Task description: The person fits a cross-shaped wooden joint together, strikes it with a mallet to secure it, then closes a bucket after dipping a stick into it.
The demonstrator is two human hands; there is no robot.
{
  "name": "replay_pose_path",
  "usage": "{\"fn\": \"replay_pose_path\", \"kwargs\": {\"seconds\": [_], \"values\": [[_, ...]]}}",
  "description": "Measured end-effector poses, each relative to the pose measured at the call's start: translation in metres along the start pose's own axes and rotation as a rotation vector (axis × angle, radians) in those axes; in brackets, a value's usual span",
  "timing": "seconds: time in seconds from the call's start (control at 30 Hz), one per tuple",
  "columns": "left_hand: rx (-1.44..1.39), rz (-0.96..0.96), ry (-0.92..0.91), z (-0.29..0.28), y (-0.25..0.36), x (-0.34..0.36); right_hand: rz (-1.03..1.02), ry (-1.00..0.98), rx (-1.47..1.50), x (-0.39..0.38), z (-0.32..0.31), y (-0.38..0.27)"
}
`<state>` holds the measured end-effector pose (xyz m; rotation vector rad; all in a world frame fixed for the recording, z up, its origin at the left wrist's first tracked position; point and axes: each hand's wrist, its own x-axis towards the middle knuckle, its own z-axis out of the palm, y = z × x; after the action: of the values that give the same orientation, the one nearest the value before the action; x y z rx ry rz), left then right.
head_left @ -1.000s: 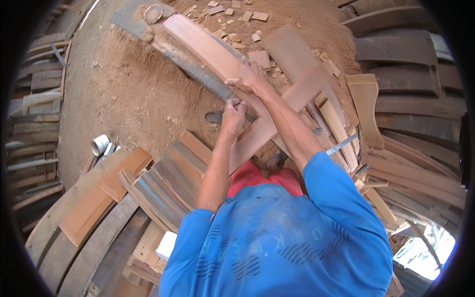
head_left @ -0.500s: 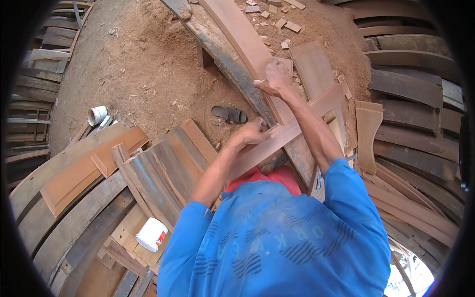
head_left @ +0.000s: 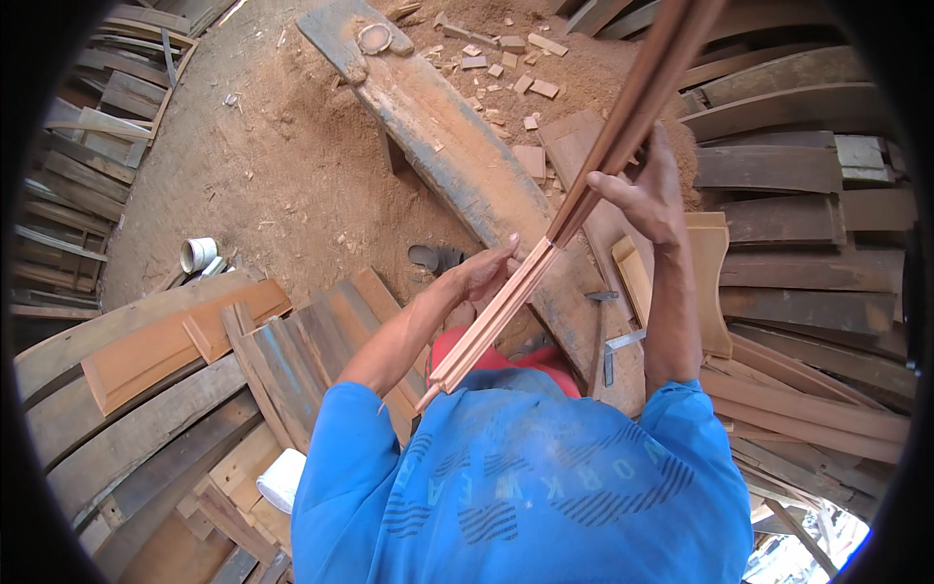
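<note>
Two grooved reddish wooden rails meet end to side, turned up edge-on in front of me. My right hand [head_left: 650, 195] grips the long rail [head_left: 637, 112], thumb on the near side and fingers around the back. My left hand [head_left: 484, 273] holds the shorter rail [head_left: 491, 321] from its left side, with the fingers partly hidden behind the wood. The short rail slopes down toward my shirt. Below both rails lies a worn plank bench [head_left: 457, 161], dusted with sawdust. On its near right part rest a hammer [head_left: 603, 295] and a metal try square [head_left: 611, 356].
Offcuts [head_left: 545, 89] lie scattered in the sawdust beyond the bench. Stacked boards [head_left: 778, 170] line the right side, and more planks [head_left: 156, 419] stand at the lower left. A white bucket [head_left: 198, 255] sits on the left, near a sandal [head_left: 435, 258].
The joined rails have been lifted off the bench and tipped edge-on. My right hand has moved right and now grips the long rail; the bench top, hammer and square show.
</note>
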<state>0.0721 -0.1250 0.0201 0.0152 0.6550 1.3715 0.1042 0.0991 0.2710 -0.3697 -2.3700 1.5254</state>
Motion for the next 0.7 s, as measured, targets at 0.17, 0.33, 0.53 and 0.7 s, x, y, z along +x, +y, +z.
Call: {"fn": "replay_pose_path", "kwargs": {"seconds": [0.17,0.33,0.53,0.7], "values": [[0.042,0.028,0.071,0.063,0.029,0.024,-0.110,0.063,0.114,-0.018,-0.043,-0.019],[-0.067,0.085,0.046,0.062,0.028,0.052,-0.129,0.024,0.193,-0.037,-0.059,-0.032],[-0.140,0.182,0.105,0.065,0.026,0.054,-0.075,-0.026,0.250,-0.039,-0.058,-0.021],[-0.102,0.300,0.193,0.051,0.044,0.045,-0.057,0.041,0.226,-0.030,-0.029,-0.022]]}}
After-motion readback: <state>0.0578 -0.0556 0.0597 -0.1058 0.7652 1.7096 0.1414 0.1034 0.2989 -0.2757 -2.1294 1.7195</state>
